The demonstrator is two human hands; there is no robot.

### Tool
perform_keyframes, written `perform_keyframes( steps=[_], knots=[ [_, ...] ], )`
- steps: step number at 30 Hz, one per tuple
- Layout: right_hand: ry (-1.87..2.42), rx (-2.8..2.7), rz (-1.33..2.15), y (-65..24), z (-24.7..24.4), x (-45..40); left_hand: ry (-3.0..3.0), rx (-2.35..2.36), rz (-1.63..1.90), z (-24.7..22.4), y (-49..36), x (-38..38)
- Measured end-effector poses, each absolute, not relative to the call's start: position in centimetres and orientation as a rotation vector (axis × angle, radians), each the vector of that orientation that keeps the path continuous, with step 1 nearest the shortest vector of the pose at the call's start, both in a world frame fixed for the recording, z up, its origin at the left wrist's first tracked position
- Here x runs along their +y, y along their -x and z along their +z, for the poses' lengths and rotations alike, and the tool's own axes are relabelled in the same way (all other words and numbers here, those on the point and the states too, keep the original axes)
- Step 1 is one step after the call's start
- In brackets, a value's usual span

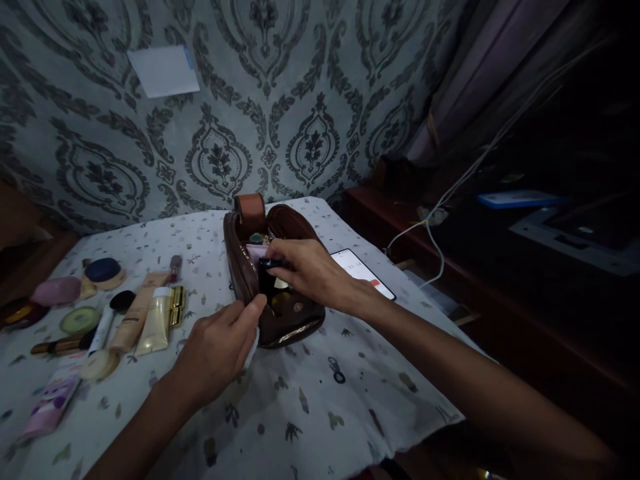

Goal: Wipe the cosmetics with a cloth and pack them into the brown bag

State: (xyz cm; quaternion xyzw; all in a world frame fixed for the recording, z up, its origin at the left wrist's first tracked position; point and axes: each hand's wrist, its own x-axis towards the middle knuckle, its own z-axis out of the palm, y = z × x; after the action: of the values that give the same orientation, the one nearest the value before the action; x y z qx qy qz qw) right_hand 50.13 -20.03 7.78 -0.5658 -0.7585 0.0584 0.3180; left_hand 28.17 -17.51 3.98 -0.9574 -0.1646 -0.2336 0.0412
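Observation:
A brown zip bag point(235, 267) lies unzipped on the cloth, its lid folded back. My left hand point(217, 350) is closed on the bag's near left rim, the thumb over the edge. Something pale shows under its fingers, too hidden to name. Over the bag's opening, my right hand point(315, 273) pinches a small, shiny black item point(271, 263) whose kind I cannot make out. Beside those fingertips sits a pale pink item point(256, 252) inside the bag. A green-topped item point(256, 237) lies farther back in it.
Left of the bag lie several cosmetics: a beige tube point(137, 313), a cream tube point(155, 323), a brush point(123, 302), a blue-lidded jar point(105, 270) and a purple tube point(50, 407). A lit phone point(363, 270) lies right of the bag. White cables point(465, 177) hang at right.

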Motion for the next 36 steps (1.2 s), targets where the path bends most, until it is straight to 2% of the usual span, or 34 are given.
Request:
perform_keyframes(
  steps=[15,19,25,36],
  knots=[
    [1.473,-1.882,-0.07,-50.5,7.6,-22.0,2.947,-0.522,-0.658,4.2,-27.9,-17.6],
    [1.529,-2.02,-0.172,-51.0,7.1,-22.9,2.966,-0.529,-0.666,4.0,-27.9,-17.6],
    [1.542,-2.303,-0.113,-51.1,7.7,-23.7,2.99,-0.547,-0.641,3.9,-27.8,-17.5],
    [1.67,-2.35,-0.175,-50.8,8.4,-24.1,2.946,-0.503,-0.707,3.4,-27.6,-17.2]
  ],
)
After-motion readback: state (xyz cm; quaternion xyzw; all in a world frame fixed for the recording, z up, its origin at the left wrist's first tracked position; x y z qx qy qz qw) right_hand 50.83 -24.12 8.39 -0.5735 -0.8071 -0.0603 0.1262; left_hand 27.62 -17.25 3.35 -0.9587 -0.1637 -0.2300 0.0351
